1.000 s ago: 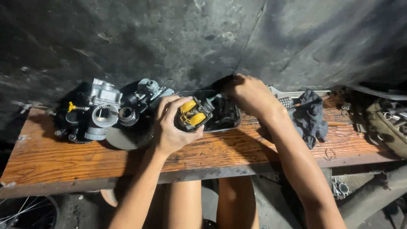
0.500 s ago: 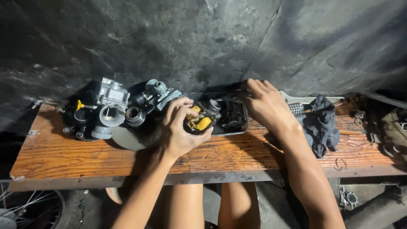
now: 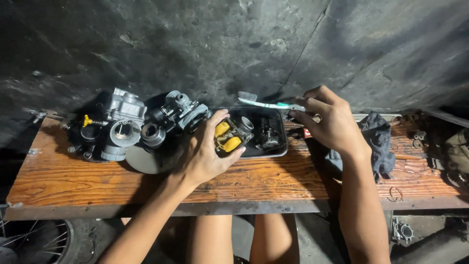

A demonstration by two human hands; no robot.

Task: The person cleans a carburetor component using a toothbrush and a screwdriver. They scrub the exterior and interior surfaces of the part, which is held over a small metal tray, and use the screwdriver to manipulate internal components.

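My left hand grips a small carburetor body with yellow float parts showing, held just over the left end of a black tray. My right hand holds a teal-and-white toothbrush by its handle, bristle end pointing left above the tray's far rim. Dark small metal parts lie inside the tray.
Two grey carburetors and other engine parts sit at the bench's left, beside a dark round lid. A dark rag lies at the right on the wooden bench. A sooty wall rises behind. A wheel shows below left.
My right hand has lifted out of the tray area holding the toothbrush, which was not visible before. My left hand keeps the carburetor body, turned slightly.
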